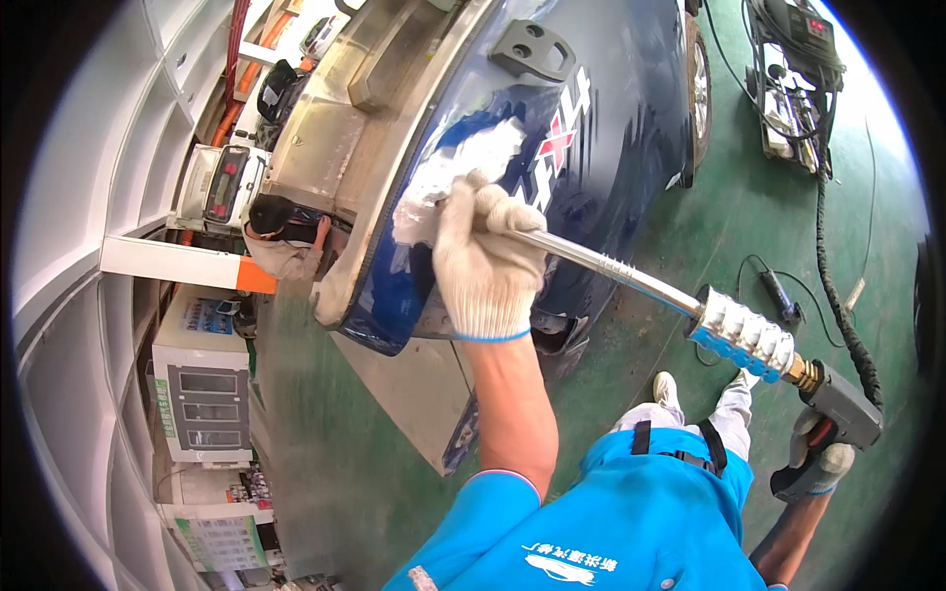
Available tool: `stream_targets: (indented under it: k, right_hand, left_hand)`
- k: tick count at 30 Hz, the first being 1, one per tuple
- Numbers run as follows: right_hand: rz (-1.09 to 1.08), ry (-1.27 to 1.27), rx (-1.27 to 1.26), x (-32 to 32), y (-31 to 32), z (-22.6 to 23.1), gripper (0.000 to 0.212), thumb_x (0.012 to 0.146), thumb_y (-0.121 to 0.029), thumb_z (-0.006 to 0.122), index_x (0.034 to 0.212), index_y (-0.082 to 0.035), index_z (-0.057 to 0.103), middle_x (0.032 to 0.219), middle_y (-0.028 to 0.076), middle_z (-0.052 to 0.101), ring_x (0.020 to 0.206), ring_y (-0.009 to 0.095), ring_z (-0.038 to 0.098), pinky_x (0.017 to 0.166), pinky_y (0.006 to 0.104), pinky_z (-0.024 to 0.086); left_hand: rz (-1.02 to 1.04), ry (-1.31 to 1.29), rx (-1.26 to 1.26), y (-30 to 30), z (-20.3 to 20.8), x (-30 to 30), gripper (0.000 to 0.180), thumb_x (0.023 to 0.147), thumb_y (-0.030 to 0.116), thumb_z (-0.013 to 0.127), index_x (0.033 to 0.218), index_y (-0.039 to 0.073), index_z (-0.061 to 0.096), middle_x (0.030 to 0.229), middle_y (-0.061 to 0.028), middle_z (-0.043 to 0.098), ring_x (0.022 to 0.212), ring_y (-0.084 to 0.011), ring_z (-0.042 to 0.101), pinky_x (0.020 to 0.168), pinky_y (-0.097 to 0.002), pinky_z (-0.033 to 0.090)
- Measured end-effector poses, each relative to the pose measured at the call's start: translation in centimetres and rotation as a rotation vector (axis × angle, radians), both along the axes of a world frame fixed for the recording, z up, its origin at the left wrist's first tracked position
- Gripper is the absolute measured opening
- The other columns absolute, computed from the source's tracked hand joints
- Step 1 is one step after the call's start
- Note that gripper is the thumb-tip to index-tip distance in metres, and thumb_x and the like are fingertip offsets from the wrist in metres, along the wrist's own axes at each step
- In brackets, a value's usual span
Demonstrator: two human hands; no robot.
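L hand (483, 261), gloved: fingers curled round front end of the slide-hammer dent puller (616, 268). R hand (834, 467), gloved: fingers wrapped round its pistol grip; trigger finger pos. can't be told. Tool lies betw. the two hands, long axis running from L fingers down-right to R hand; ribbed slide weight (744, 335) sits nearer R. Bare-metal patch (473, 163) on blue body panel (621, 128) is directly beyond L fingertips, L hand much the nearer; tip hidden, contact w/ patch can't be confirmed. Up-left of L fingers: open truck bed (310, 148), wheel-arch hump (379, 74) inside. Above R fingers, well apart: trolley tray (794, 150) w/ assorted items, too small to ID. Black sheathed cable (838, 286) runs from gun up toward trolley.
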State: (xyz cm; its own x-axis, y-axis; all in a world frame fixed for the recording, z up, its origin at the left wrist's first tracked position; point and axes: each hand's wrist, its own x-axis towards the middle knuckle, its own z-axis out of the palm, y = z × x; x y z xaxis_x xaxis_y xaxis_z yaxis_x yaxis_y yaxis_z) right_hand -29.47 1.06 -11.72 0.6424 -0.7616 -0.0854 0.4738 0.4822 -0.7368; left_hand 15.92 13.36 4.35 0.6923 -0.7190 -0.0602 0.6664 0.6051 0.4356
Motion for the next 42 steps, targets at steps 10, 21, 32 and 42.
stream_targets:
  k: [10,21,32,42]
  right_hand:
    - [-0.040,0.016,0.005,0.2,-0.3,0.9,0.096,0.065,-0.045,0.092,0.127,0.016,0.050,0.079,0.017,0.068,0.044,0.020,0.058,0.037,0.0284,0.045]
    - [0.052,0.040,0.172,-3.4,2.4,-4.7,0.075,0.073,-0.040,0.089,0.116,0.012,0.056,0.079,0.017,0.066,0.045,0.021,0.056,0.038,0.0314,0.046]
    - [0.242,-0.101,0.285,-4.1,2.5,-7.4,0.062,0.075,-0.034,0.088,0.110,0.008,0.059,0.076,0.015,0.065,0.049,0.022,0.058,0.042,0.0330,0.044]
    - [0.192,-0.095,0.260,-2.8,2.6,-5.2,0.062,0.073,-0.033,0.088,0.109,0.008,0.058,0.074,0.013,0.064,0.048,0.021,0.056,0.041,0.0310,0.042]
  left_hand:
    - [-0.251,0.004,-0.632,-2.8,-1.5,0.4,0.036,0.106,0.039,0.052,0.083,0.011,0.054,0.054,0.0050,0.030,0.042,-0.0071,0.027,0.039,-0.0230,0.029]
    - [0.292,-0.018,0.198,1.8,-3.0,-7.2,0.021,0.105,0.020,0.055,0.114,0.002,0.062,0.095,-0.0072,0.064,0.081,-0.0185,0.062,0.088,-0.0394,0.056]
    - [0.212,-0.095,0.198,2.3,-2.9,-6.8,0.022,0.105,0.020,0.053,0.114,0.003,0.064,0.096,-0.0092,0.066,0.087,-0.0206,0.065,0.091,-0.0428,0.056]
    - [0.175,-0.127,0.177,2.1,-2.2,-5.9,0.021,0.106,0.021,0.051,0.114,0.004,0.061,0.091,-0.0075,0.063,0.084,-0.0207,0.062,0.092,-0.0448,0.053]
